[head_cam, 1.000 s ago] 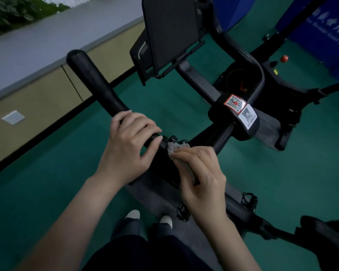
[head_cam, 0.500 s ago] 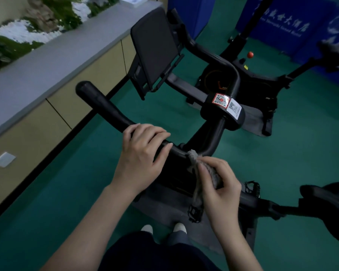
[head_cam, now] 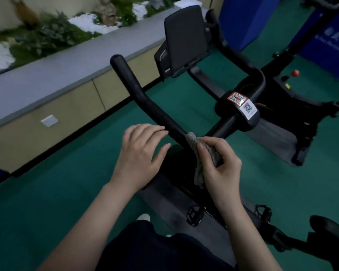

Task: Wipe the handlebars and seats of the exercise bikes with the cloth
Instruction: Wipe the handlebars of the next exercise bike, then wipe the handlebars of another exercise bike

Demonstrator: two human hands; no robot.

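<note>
1. Cloth [head_cam: 192, 140] wrapped round the handlebar [head_cam: 143, 96] at its near bend.
2. My right hand [head_cam: 221, 171] curls round cloth and handlebar together.
3. My left hand [head_cam: 141, 153] lies spread, fingers relaxed, fingertips beside the handlebar, holding nothing.

Two bare hands: one left hand [head_cam: 139, 155], one right hand [head_cam: 219, 169]. One grey cloth [head_cam: 202, 153], in the right hand. One black handlebar [head_cam: 155, 108] just beyond the fingertips. Two QR stickers [head_cam: 236, 97] [head_cam: 248, 108] ahead of the right hand. One dark screen [head_cam: 184, 36] farther ahead of both hands. One red knob [head_cam: 295, 72] far out on the right hand's side. Two pedals [head_cam: 194, 215] [head_cam: 263, 212] below the right wrist. One seat [head_cam: 331, 229] right of the right forearm. Two white shoe tips [head_cam: 144, 217] [head_cam: 168, 235] between the forearms. One pale wall plate [head_cam: 49, 120] well left of the left hand. Two blue panels [head_cam: 243, 22] [head_cam: 325, 42] far ahead.
</note>
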